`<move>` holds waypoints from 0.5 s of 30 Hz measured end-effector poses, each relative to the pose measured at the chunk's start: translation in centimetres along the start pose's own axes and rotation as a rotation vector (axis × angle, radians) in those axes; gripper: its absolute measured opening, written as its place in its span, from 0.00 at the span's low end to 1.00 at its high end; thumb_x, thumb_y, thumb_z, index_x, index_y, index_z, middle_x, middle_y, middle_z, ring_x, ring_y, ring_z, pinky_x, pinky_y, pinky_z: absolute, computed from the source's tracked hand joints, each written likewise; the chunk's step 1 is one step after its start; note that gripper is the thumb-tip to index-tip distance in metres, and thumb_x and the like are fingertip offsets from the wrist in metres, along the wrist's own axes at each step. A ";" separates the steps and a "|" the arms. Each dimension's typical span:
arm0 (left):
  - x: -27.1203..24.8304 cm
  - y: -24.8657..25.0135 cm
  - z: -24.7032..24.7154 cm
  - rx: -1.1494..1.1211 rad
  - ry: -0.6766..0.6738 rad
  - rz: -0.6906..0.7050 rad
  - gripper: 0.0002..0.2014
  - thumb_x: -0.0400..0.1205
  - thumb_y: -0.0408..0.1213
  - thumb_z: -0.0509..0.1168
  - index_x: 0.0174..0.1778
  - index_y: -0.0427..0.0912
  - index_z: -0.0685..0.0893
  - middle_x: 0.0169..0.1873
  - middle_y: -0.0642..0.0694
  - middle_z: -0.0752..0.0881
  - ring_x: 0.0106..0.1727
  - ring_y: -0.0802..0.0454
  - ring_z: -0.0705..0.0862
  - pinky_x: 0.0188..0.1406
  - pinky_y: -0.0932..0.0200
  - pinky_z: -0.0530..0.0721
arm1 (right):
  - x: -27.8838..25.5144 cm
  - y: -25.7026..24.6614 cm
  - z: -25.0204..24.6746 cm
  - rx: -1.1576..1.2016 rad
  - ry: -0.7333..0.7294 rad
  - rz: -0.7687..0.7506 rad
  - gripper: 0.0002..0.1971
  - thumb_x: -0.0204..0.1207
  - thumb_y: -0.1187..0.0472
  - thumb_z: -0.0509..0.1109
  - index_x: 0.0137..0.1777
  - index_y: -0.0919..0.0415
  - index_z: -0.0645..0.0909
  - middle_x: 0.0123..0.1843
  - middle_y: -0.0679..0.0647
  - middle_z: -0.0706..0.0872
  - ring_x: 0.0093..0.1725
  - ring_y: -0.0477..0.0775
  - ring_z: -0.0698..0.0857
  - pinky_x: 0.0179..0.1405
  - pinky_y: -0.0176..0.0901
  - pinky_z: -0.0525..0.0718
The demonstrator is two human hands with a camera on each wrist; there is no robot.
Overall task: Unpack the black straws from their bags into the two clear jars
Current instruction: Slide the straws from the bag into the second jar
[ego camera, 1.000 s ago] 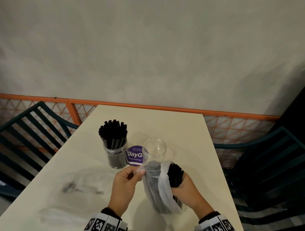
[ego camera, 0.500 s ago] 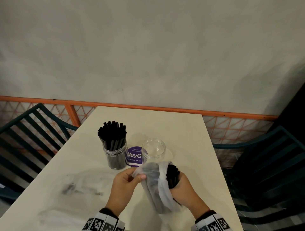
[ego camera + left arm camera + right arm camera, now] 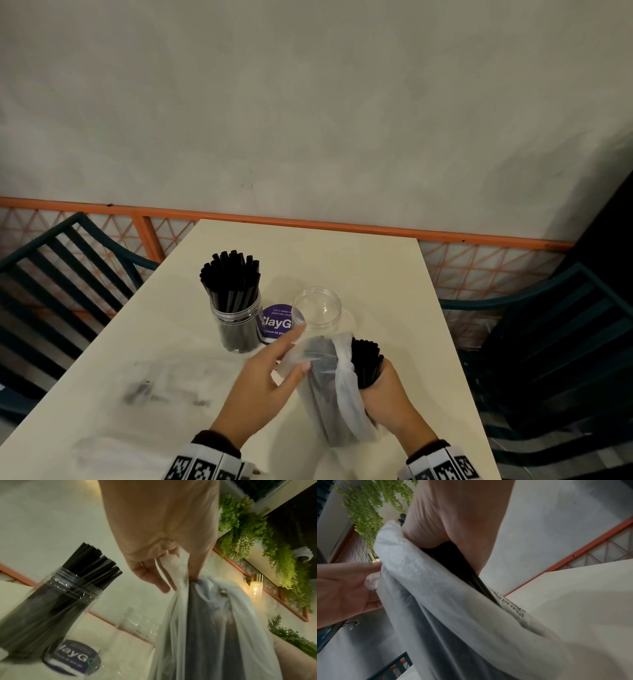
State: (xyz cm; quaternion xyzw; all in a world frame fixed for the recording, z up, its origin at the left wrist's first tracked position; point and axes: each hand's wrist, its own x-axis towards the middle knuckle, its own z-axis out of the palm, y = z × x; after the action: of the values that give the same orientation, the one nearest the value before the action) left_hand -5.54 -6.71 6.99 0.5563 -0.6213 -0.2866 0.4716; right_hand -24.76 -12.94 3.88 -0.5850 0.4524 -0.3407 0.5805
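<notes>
While left hand [image 3: 260,387] pinches bag [image 3: 325,383], right grip [image 3: 383,390] tight around straws [image 3: 366,359].

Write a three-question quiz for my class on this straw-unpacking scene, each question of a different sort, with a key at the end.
1. True or false: both jars on the table already hold straws.
2. Multiple choice: what does the right hand grip? A) the empty jar B) a bundle of black straws sticking out of the plastic bag C) the purple sticker
3. Fill in: the left hand pinches the ____ at its open end.

Key
1. False: the left jar is full, the other empty.
2. B
3. plastic bag
</notes>
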 end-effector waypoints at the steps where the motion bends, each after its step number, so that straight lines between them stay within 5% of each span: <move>1: 0.2 0.1 -0.3 0.039 0.036 0.030 0.17 0.73 0.45 0.71 0.56 0.67 0.82 0.49 0.66 0.85 0.49 0.63 0.83 0.43 0.76 0.78 | 0.0 0.0 0.1 -0.055 -0.003 0.008 0.15 0.69 0.74 0.72 0.37 0.50 0.78 0.25 0.37 0.87 0.31 0.32 0.83 0.35 0.28 0.80; 5: 0.9 -0.1 0.2 -0.122 0.171 -0.097 0.16 0.71 0.26 0.72 0.35 0.56 0.91 0.35 0.64 0.91 0.38 0.67 0.86 0.40 0.75 0.81 | 0.2 0.0 0.1 -0.087 0.022 -0.025 0.15 0.67 0.73 0.75 0.40 0.51 0.78 0.27 0.27 0.86 0.32 0.27 0.83 0.33 0.21 0.77; 7: 0.9 -0.3 0.5 -0.197 0.151 -0.170 0.16 0.73 0.24 0.70 0.31 0.53 0.90 0.30 0.57 0.90 0.33 0.65 0.83 0.37 0.72 0.80 | 0.0 0.0 -0.1 -0.040 0.008 -0.027 0.15 0.59 0.64 0.79 0.45 0.56 0.81 0.32 0.31 0.89 0.37 0.29 0.85 0.36 0.23 0.79; 11: 0.8 -1.5 1.3 -0.410 0.069 -0.287 0.07 0.78 0.32 0.66 0.37 0.45 0.87 0.33 0.50 0.87 0.40 0.53 0.80 0.41 0.65 0.79 | -0.7 0.0 -0.3 -0.024 -0.015 -0.045 0.31 0.50 0.54 0.82 0.56 0.61 0.82 0.48 0.48 0.91 0.52 0.45 0.88 0.46 0.32 0.83; 15: 0.7 -1.6 1.2 -0.622 -0.103 -0.362 0.17 0.66 0.49 0.67 0.47 0.44 0.82 0.44 0.45 0.87 0.49 0.46 0.81 0.50 0.54 0.76 | -1.2 -1.1 0.3 -0.039 -0.062 -0.104 0.25 0.59 0.70 0.81 0.54 0.54 0.77 0.45 0.35 0.90 0.48 0.32 0.86 0.43 0.23 0.80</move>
State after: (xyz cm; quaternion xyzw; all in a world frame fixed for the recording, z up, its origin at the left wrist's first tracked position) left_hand -5.92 -7.91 5.28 0.4719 -0.4189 -0.5683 0.5281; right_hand -24.71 -11.82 5.07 -0.6292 0.4097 -0.3433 0.5643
